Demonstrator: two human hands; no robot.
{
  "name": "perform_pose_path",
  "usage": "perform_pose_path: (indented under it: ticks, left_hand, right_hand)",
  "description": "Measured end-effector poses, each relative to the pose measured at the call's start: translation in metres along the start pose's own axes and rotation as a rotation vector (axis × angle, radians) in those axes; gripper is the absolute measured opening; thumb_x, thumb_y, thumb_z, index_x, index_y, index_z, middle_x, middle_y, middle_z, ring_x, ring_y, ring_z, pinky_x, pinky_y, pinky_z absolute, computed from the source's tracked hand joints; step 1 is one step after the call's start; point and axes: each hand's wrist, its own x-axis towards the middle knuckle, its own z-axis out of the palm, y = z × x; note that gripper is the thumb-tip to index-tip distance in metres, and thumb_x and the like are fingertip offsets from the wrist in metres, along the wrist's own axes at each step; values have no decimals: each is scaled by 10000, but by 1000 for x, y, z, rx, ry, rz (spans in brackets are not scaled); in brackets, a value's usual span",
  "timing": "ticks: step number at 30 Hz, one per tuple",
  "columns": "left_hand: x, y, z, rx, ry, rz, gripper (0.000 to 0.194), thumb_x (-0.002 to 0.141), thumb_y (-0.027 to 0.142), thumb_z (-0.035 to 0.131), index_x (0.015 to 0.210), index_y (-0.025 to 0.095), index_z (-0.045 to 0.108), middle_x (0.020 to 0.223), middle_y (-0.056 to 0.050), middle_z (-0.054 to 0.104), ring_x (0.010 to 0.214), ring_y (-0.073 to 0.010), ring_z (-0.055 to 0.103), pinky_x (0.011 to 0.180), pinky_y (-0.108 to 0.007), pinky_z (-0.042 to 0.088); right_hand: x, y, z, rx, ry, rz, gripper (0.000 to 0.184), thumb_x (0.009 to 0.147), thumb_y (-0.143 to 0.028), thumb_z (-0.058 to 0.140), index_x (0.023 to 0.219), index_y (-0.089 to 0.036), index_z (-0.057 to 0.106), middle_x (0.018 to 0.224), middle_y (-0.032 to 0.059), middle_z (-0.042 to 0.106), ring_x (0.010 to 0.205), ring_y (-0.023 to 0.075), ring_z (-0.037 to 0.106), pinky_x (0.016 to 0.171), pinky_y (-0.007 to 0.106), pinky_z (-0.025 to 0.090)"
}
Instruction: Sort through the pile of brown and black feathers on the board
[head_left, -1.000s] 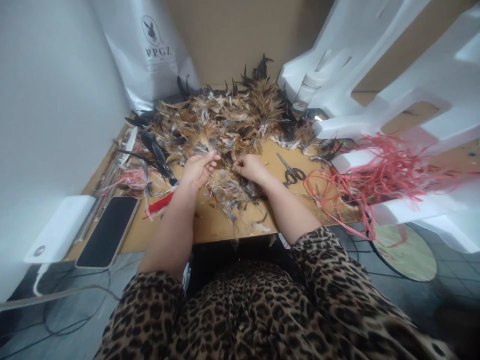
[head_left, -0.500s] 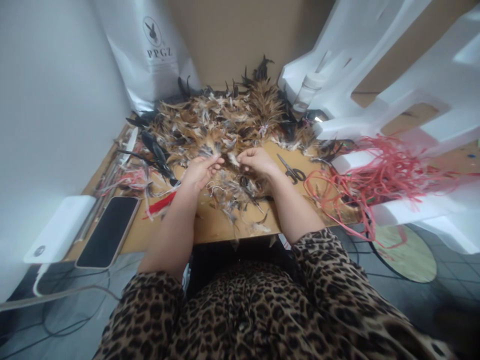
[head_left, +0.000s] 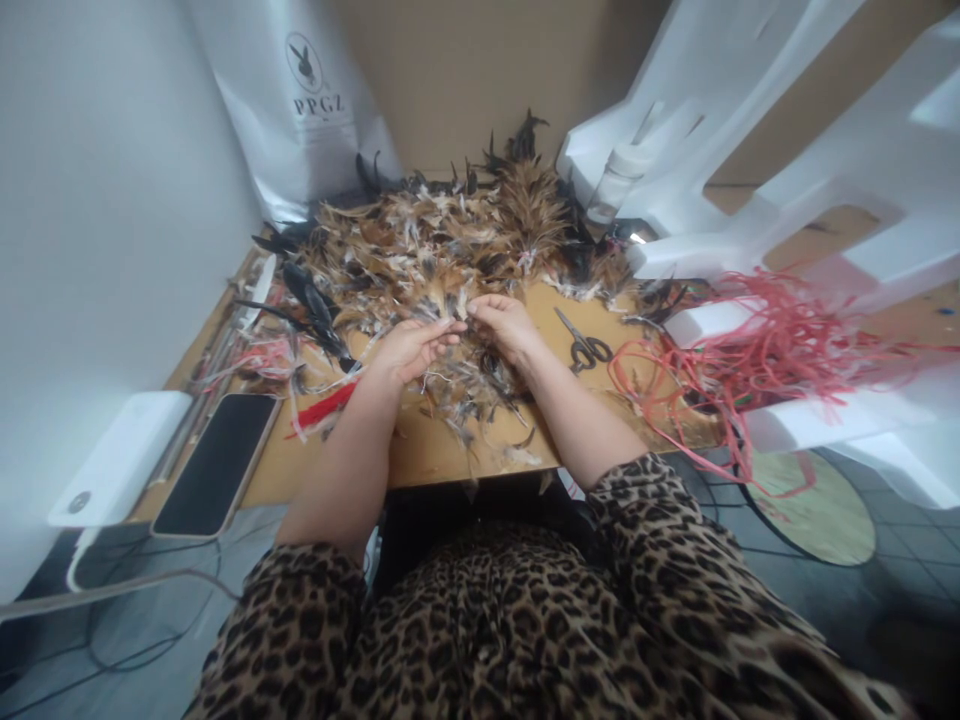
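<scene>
Over the front of the brown feather pile, my two hands meet at the fingertips. My left hand is closed in a pinch on a small bunch of feathers whose tips point away from me. My right hand pinches a pale feather right beside that bunch. Where the quill ends sit between the fingers is too small to make out. Loose grey-brown feathers and a bit of white string lie on the table below my hands.
Scissors lie right of my hands, near tangled pink-red ribbon and white foam pieces. At left are black feathers, a red strip, a phone and a white power bank. A clear bottle stands behind.
My left hand has moved a little to the right and my right hand slightly left, closing the gap. The pale feather now stands beside the left hand's bunch.
</scene>
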Motion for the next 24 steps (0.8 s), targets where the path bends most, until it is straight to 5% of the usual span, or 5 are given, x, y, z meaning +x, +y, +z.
perform_pose_path:
  ticks: [17, 24]
  left_hand:
    - [2, 2, -2, -52, 4, 84, 53, 708, 85, 659, 749, 62, 684, 744, -84, 696, 526, -33, 579, 464, -98, 435]
    - [0, -2, 0, 61, -17, 102, 106, 676, 139, 703, 747, 61, 694, 735, -91, 699, 533, -51, 592, 478, -120, 437]
  right_hand:
    - [-6, -3, 8, 48, -32, 84, 360, 558, -440, 743, 727, -154, 604, 659, -14, 631, 481, 42, 472, 410, 162, 298]
    - [-10, -2, 11, 16, -94, 70, 371, 547, -448, 762, 666, -152, 573, 545, -39, 564, 468, 38, 432, 434, 157, 307]
